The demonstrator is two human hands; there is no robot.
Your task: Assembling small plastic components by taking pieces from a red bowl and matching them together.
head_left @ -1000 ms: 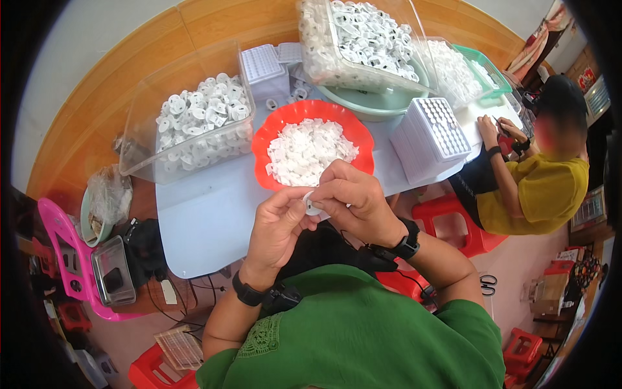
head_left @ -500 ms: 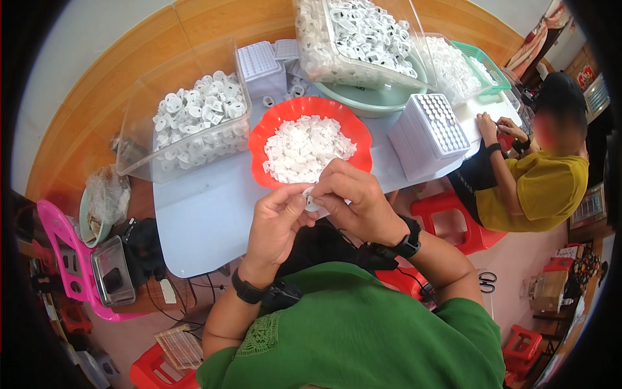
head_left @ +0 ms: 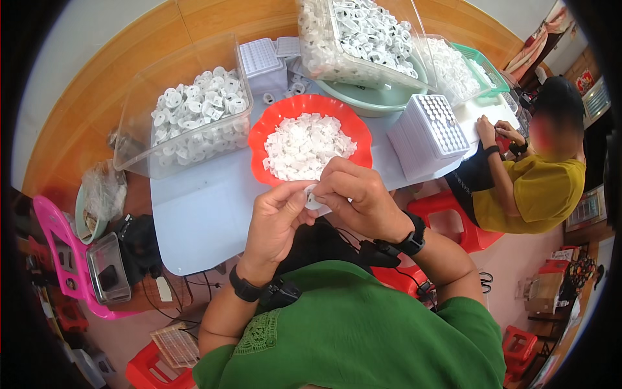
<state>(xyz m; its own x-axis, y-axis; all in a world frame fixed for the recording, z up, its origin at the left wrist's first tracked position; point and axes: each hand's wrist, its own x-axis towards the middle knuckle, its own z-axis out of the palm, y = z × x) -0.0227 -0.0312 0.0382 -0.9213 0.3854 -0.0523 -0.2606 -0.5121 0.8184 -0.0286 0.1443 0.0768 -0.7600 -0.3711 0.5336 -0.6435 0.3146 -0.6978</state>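
Observation:
Just in front of the red scalloped bowl [head_left: 258,133], both my hands meet at a small white round plastic piece [head_left: 311,198] with a dark spot on it. My left hand [head_left: 277,217] pinches it between thumb and forefinger. From the other side, my right hand [head_left: 363,200] has its thumb and fingers closed on the piece's edge; whether a second small part sits between these fingertips is hidden. A heap of small white flat pieces [head_left: 310,146] fills the bowl.
A clear bin [head_left: 146,157] of white round parts stands left. Another clear bin [head_left: 389,74] rests over a pale green basin [head_left: 363,107]. White trays [head_left: 421,139] are stacked right, with more trays [head_left: 259,65] behind. A person in yellow [head_left: 541,194] works at the right.
My hands stay together at the round piece, with only a slight shift of the fingers. The whole view has moved a little.

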